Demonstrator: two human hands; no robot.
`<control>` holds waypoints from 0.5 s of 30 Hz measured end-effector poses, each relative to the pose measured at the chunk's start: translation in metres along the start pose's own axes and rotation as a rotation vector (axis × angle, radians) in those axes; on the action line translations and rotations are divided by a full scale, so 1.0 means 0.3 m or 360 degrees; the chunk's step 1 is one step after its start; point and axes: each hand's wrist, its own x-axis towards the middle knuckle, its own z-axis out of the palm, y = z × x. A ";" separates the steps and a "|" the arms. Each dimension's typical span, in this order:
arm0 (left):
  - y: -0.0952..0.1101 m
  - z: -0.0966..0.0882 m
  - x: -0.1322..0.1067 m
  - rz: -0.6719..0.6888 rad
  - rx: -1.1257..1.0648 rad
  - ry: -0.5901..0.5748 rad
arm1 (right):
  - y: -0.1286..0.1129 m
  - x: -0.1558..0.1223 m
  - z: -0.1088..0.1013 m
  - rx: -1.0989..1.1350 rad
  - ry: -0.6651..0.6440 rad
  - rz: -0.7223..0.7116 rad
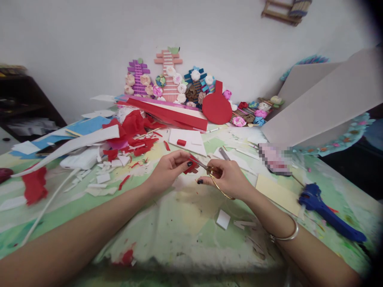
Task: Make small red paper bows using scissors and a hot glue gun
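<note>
My left hand (170,169) pinches a small red piece of paper (190,167) over the middle of the table. My right hand (229,175) holds a pair of scissors (208,168) with gold-coloured handles. Its blades point left and meet the red piece beside my left fingertips. Whether the blades are closed on the paper I cannot tell. Just behind my hands lies a white card (187,139) with a small red block (181,142) on it. A small white square (223,219) rests on the table nearer to me.
Red scraps (131,127) and white offcuts (103,178) are strewn at the left. A blue glue gun (329,213) lies at the right, near a yellow sheet (278,195). At the back stand a red guitar-like shape (217,105) and paper-flower decorations (169,79). Large white boards (317,99) lean at right.
</note>
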 end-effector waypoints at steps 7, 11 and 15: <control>0.003 0.001 -0.004 -0.0025 -0.0002 0.0027 | 0.001 0.000 -0.002 -0.0029 0.0036 0.0021; 0.003 0.001 -0.007 -0.0032 0.0004 0.0025 | 0.003 -0.002 -0.002 -0.0034 0.0043 0.0016; 0.001 0.001 -0.007 -0.0041 0.0007 0.0028 | 0.004 0.001 0.002 -0.0042 0.0059 0.0001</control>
